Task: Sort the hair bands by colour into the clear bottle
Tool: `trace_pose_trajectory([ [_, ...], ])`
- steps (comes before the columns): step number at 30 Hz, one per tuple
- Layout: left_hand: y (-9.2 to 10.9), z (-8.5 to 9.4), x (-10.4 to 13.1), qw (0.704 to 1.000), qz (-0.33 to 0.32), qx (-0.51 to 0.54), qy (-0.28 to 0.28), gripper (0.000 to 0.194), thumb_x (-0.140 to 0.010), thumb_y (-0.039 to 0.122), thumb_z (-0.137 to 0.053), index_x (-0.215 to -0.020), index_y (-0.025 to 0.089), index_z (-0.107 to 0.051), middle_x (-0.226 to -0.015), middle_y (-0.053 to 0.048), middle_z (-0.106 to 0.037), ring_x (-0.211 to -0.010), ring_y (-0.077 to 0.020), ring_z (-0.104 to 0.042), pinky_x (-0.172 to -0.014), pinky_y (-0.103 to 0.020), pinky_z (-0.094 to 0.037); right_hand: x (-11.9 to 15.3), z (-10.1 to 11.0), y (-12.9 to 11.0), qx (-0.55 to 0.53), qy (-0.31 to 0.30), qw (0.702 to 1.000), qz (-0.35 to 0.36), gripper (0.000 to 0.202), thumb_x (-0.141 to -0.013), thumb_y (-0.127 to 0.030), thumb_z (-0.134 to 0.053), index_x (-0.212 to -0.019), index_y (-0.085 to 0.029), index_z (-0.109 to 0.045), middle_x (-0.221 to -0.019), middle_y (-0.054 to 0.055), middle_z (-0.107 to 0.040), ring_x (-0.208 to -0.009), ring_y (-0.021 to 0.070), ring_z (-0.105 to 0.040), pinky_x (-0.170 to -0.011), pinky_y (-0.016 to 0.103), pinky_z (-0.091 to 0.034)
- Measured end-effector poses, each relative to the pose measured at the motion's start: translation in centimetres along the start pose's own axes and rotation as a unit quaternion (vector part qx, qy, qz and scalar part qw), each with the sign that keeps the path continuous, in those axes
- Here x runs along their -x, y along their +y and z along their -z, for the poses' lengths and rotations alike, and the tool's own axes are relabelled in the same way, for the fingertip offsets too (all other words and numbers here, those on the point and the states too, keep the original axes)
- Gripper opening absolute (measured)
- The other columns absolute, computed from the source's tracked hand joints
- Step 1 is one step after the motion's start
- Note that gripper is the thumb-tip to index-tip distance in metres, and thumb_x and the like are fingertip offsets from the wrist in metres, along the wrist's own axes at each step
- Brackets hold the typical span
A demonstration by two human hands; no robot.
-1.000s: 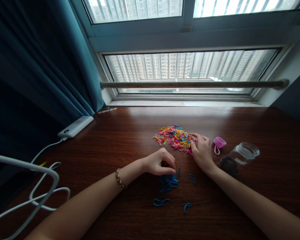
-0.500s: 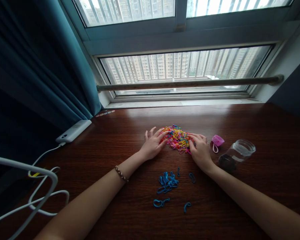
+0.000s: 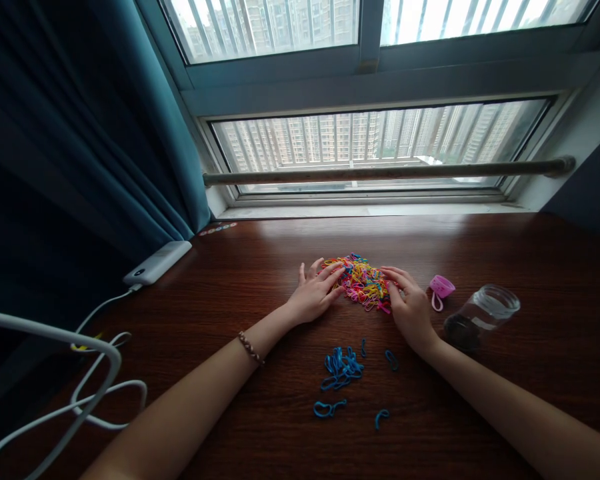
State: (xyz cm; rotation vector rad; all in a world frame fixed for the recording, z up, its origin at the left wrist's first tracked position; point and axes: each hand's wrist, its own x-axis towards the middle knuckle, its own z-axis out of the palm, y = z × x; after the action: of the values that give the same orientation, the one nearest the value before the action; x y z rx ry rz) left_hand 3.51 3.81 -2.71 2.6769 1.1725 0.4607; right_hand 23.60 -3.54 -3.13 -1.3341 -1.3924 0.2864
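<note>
Fingers of the left hand [image 3: 314, 293] and right hand [image 3: 411, 308] spread apart on the multicoloured band pile [image 3: 363, 281], toward the desk's [image 3: 260, 267] window edge; whether either grip pinches a band, I can't tell.

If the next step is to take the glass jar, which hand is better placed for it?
Right, I think: the right hand is at the side of the colourful pile nearer the glass jar, while the left hand is at the opposite side.
</note>
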Motion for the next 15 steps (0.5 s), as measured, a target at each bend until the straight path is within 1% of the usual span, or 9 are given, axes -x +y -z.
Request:
trace_pose_trajectory([
  [5,-0.02,-0.08,-0.15,1.000,0.001,-0.001,-0.021,0.044,-0.087,0.048,-0.027,-0.130,0.039,-0.030,-0.138,0.003,-0.032,-0.130,-0.0307,-0.010,-0.096,-0.065,0.005,0.05,-0.01,-0.07,-0.022,-0.003,1.000,-0.002,0.029,-0.080,-0.015,-0.038,-0.097,-0.016,-0.062,-0.107,0.009,-0.058,-0.101,0.0194,-0.052,-0.092,0.038,-0.040],
  [11,-0.10,-0.23,-0.13,1.000,-0.006,-0.002,-0.013,0.046,-0.087,0.048,-0.027,-0.132,0.038,-0.026,-0.138,0.001,-0.033,-0.130,-0.0294,-0.011,-0.098,-0.063,0.004,-0.03,0.09,-0.35,-0.044,0.000,0.999,-0.012,0.031,-0.080,-0.014,-0.037,-0.097,-0.017,-0.062,-0.107,0.008,-0.058,-0.100,0.0191,-0.053,-0.091,0.037,-0.040],
  [15,0.05,-0.16,-0.15,1.000,-0.013,-0.014,-0.013,0.046,-0.086,0.050,-0.028,-0.131,0.040,-0.025,-0.140,0.004,-0.028,-0.130,-0.0305,-0.010,-0.097,-0.064,0.004,-0.04,0.13,-0.49,-0.050,-0.003,0.999,-0.010,0.031,-0.080,-0.013,-0.036,-0.097,-0.017,-0.062,-0.107,0.008,-0.058,-0.101,0.0185,-0.052,-0.091,0.036,-0.040],
])
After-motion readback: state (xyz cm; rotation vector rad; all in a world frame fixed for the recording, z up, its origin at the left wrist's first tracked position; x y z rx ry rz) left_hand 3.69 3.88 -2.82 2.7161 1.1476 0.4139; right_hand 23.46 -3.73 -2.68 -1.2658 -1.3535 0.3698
